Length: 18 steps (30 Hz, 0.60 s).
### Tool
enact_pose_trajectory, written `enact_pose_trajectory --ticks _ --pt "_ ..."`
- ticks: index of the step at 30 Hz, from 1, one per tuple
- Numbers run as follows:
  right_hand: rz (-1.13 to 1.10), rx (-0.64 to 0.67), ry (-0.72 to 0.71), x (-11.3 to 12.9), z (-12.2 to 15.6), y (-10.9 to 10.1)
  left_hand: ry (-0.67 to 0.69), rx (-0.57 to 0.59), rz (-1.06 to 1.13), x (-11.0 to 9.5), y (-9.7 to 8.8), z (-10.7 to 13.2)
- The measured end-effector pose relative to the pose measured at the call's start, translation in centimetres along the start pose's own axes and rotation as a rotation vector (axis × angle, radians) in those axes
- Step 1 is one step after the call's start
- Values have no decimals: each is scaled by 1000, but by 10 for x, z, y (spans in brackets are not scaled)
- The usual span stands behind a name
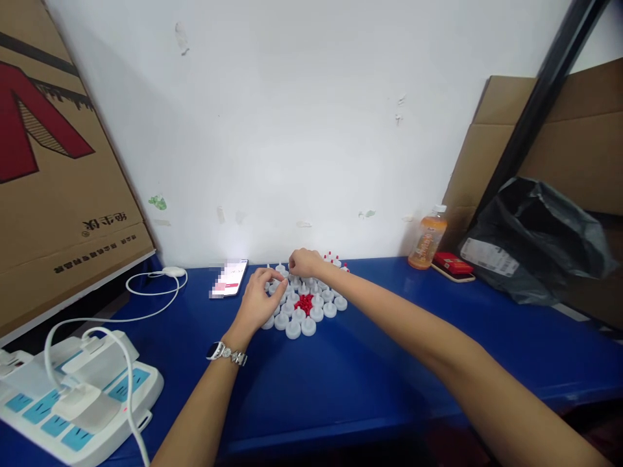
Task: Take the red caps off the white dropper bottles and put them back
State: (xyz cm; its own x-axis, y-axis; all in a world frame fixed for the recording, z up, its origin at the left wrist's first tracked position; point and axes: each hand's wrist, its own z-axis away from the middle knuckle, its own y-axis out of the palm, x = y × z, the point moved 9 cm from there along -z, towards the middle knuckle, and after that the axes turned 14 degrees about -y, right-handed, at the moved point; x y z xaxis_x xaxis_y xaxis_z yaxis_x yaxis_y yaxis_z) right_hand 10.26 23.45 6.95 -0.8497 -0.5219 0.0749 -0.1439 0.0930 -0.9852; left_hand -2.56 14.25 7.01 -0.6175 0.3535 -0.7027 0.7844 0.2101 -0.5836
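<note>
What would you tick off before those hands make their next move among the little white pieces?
1. Both hands in view: the left hand and right hand are over the white pieces: ok.
2. Grip of the right hand, whether it pinches a piece: cannot tell.
3. The red bits sit gathered amid the white pieces: ok.
4. The phone lies apart, left of the cluster: ok.
5. The bottle stands upright, well off to the right: ok.
</note>
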Motion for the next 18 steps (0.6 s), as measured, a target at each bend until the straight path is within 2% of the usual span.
enact_pose_trajectory --ticks 4,8,11,15,18 --pt "-23 -14 -8 1 0 -6 3 -6 -4 0 -1 -1" --pt "0 -71 71 -17 -7 -16 -25 -29 19 2 -4 -2" --pt "10 -59 111 -25 -16 -13 -41 -20 20 4 -3 -2" --pt "1 -42 138 -22 -27 -6 -48 -4 20 4 -1 -2" --pt "-18 -60 143 -17 -23 -12 -50 -12 17 3 -2 -1"
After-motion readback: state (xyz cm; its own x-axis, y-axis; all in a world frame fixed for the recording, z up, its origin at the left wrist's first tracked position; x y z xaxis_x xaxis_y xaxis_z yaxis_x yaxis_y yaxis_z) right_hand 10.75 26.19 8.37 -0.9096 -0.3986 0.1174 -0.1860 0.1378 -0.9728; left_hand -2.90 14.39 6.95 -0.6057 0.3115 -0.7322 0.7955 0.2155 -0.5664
